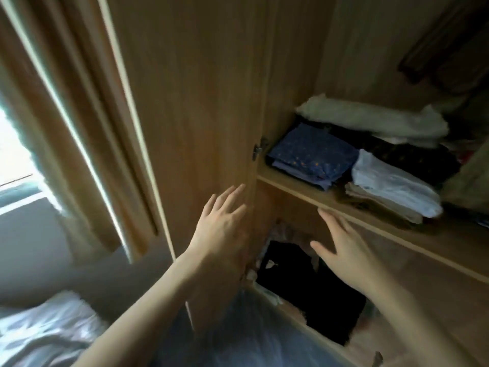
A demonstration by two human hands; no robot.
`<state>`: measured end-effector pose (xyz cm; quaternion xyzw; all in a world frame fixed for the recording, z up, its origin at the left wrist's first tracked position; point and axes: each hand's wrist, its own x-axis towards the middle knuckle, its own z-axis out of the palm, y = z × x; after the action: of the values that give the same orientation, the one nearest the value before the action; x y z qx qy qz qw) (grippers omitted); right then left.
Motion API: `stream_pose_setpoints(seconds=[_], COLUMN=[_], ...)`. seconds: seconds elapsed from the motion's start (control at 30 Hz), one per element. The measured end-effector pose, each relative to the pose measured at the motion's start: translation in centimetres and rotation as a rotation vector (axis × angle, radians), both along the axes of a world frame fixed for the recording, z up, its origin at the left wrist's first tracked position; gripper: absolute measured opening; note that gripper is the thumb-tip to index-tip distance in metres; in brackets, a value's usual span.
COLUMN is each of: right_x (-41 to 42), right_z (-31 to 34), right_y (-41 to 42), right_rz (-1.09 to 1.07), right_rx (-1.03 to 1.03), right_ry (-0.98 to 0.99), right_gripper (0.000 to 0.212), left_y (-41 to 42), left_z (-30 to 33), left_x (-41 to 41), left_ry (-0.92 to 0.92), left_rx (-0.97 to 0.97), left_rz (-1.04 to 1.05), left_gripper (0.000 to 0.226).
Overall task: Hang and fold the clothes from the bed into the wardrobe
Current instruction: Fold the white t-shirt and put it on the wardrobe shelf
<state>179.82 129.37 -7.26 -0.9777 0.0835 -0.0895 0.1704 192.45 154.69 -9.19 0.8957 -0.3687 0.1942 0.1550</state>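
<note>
Both forearms reach up from the bottom of the view, and neither grips anything. The left hand [221, 221] is spread flat, fingers straight, at the edge of the open wardrobe door [190, 107]; whether it actually touches the wood cannot be told. The right hand [341, 242] is likewise spread, its fingertips just under the front lip of the shelf [299, 190].

On that shelf sit clothes already folded: a blue patterned bundle [312, 157], a pale stack [391, 193] beside it, and a white fluffy piece [370, 119] lying across dark items behind. Below, a black garment [312, 282] lies in the lower compartment.

Judging from the empty hands, a placing step looks done, and the next move probably calls for turning back to the bed [45, 332], at lower left, for another garment.

Motion blur softens everything. A bluish mass nearest the camera between the arms is unreadable, the bed is mostly cut off, and the dark shape at upper right cannot be identified. No hanging rail shows.
</note>
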Motion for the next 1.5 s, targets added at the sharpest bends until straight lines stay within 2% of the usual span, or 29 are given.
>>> stream_pose_setpoints(seconds=[0.03, 0.2, 0.33, 0.43, 0.57, 0.63, 0.73, 0.8, 0.93, 1.03, 1.13, 1.27, 1.33, 1.5], right_x=[0.0, -0.1, -0.2, -0.3, -0.5, -0.7, -1.1, -1.5, -2.9, -4.4, -6.9, -11.4, -14.5, -24.0], right_z=[-0.2, -0.1, 1.0, 2.5, 4.5, 5.4, 6.1, 6.1, 5.9, 5.8, 5.4, 5.6, 6.2, 8.1], right_y=[1.1, 8.0, 12.8, 14.5, 15.6, 15.7, 15.5, 15.1, 12.8, 11.1, 9.4, 6.4, 4.9, 2.2], right_rz=[0.027, 0.132, 0.198, 0.208, 0.169, 0.126, 0.044, -0.014, -0.184, -0.345, -0.515, -0.763, -0.908, -1.285], right_rx=[0.004, -0.03, -0.043, -0.074, -0.122, -0.13, -0.157, -0.17, -0.142, -0.098, -0.204, -0.283, -0.284, -0.405], right_ry=[0.004, 0.025, 0.036, 0.004, -0.019, -0.019, -0.044, -0.056, -0.078, -0.114, -0.095, -0.094, -0.123, -0.253], right_gripper=[0.071, 0.068, 0.069, 0.068, 0.068, 0.068, 0.068, 0.069, 0.068, 0.065, 0.065, 0.065, 0.065, 0.059], left_y=[1.7, 8.2, 11.2, 12.2, 12.5, 12.1, 10.5, 9.7, 8.5, 7.2, 4.9, 1.3, -1.3, -9.7], left_z=[-0.7, -2.3, -0.8, 1.0, 4.2, 5.8, 6.8, 6.7, 5.4, 4.7, 4.1, 3.8, 3.6, 4.8], left_x=[-0.1, -2.8, -3.9, -2.9, 0.0, 1.6, 2.3, 1.6, -0.8, -3.0, -5.4, -6.7, -6.7, -5.7], left_ry=[0.017, 0.089, 0.115, 0.135, 0.206, 0.288, 0.392, 0.415, 0.311, 0.275, 0.292, 0.301, 0.283, 0.266], left_rx=[0.013, 0.027, -0.066, -0.169, -0.364, -0.465, -0.577, -0.614, -0.509, -0.433, -0.386, -0.262, -0.186, 0.045], left_rz=[0.043, 0.211, 0.248, 0.28, 0.311, 0.25, 0.181, 0.19, 0.089, -0.04, -0.202, -0.411, -0.473, -0.575], left_gripper=[0.04, 0.05, 0.046, 0.055, 0.065, 0.058, 0.036, 0.045, 0.053, 0.044, 0.04, 0.051, 0.056, 0.051])
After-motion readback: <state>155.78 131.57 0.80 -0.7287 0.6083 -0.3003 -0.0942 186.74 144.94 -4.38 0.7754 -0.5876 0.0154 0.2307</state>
